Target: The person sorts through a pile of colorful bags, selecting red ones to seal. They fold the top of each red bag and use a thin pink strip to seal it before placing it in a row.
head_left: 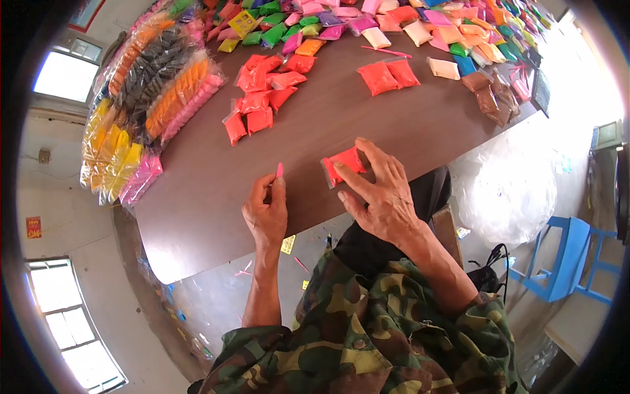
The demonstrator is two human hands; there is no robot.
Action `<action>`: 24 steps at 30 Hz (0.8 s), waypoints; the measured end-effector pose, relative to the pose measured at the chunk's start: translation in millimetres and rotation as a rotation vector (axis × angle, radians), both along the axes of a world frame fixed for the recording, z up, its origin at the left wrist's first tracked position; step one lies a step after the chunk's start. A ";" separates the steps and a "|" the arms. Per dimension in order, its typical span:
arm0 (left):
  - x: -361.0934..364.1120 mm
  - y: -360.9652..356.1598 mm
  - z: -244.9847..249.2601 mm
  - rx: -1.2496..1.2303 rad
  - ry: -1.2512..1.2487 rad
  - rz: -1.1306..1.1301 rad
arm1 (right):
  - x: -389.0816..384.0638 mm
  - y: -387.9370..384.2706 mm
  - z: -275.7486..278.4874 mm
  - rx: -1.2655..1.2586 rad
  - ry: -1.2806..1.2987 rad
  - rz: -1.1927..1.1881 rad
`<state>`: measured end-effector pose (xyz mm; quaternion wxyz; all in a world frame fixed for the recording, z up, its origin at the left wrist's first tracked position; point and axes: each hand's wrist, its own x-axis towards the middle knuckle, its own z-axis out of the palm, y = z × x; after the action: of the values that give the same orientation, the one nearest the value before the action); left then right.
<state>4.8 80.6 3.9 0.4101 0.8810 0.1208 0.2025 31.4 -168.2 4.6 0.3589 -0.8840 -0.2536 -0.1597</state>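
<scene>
The right hand (384, 197) lay over a red packet (342, 161) near the middle of the worktop (210, 203), a little in from the near edge. Its grip was closed on the packet, with the fingertips hooked over the far side and the thumb at the near side, pressing it flat against the wood. The left hand (266, 213) rested just to the left, its grip pinched together on a thin pink strip (280, 170) that stood up between thumb and forefinger, close to the packet but not touching it.

The weakest point, as I judged it, was the strip. It was narrow and held only at its lower end, so a small slackening of the pinch could have let it slip and drop off the near edge to the floor, where similar bits already lay. The packet's film looked slick, and a sideways push from the right hand might have sent it sliding out from under the fingers instead of holding it steady. Too much pressure on the soft filling could also have strained the seal, though I could not tell how firm that seal was.

Further off, the loose red packets (259, 105) on the far left were well apart, so a wide sweep of the left forearm seemed the only way to disturb them.
</scene>
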 end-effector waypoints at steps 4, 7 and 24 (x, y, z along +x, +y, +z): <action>-1.1 0.2 -2.1 -0.018 0.014 -0.001 | -7.6 6.1 -1.1 -0.033 0.014 -0.032; -2.5 0.7 -1.7 0.009 0.016 -0.001 | -8.9 9.4 -4.8 -0.034 0.025 -0.040; -1.5 -31.4 17.5 0.069 -0.047 -0.143 | -0.5 7.8 8.6 -0.112 -0.066 -0.007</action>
<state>3.3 49.2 21.4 0.3956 0.8960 0.0412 0.1972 30.8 -160.4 13.2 0.2997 -0.8978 -0.2707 -0.1756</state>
